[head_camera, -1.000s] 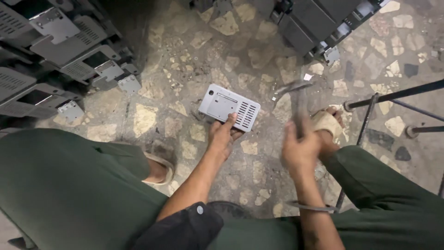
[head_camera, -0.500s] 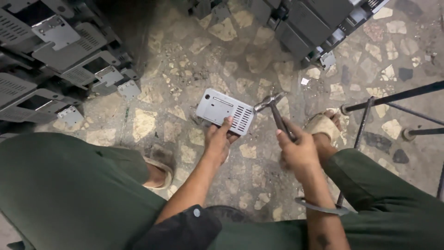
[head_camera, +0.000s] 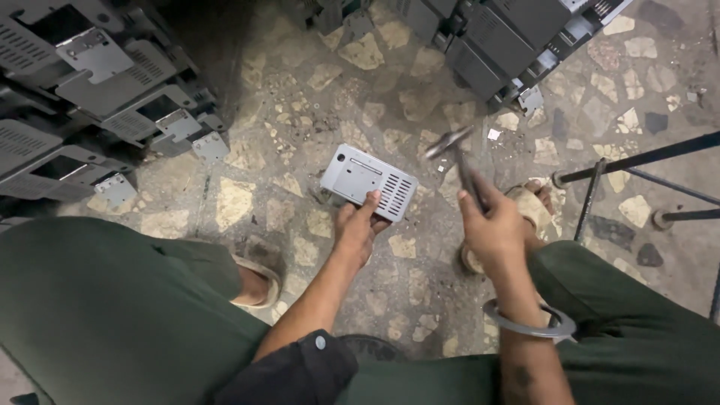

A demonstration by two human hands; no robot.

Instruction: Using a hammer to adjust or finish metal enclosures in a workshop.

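Seated low, knees in green trousers (head_camera: 112, 300) apart, sandalled feet on the stone-chip floor (head_camera: 300, 112).

Left hand (head_camera: 356, 232): fingers laid flat and pressed on the near edge of a small grey box (head_camera: 369, 183), pinning it to the floor. The box lies flat between the feet, slotted vent end toward the right hand.

Right hand (head_camera: 491, 229): fist wrapped round a hammer (head_camera: 457, 161) handle, head raised just right of the box, blurred. A metal bangle (head_camera: 529, 324) sits on that wrist.

Judgement on doing it well: keep the pinning fingers at the near edge, well off the strike line; short controlled blows at a seam or corner rather than the vents; hold the box flat so it cannot skip.

Further out: stacked grey metal casings (head_camera: 90, 105) at left, pale square tags or brackets on their fronts; darker casings (head_camera: 510, 37) top right; a black metal frame (head_camera: 637, 161) at right. No legible labels.
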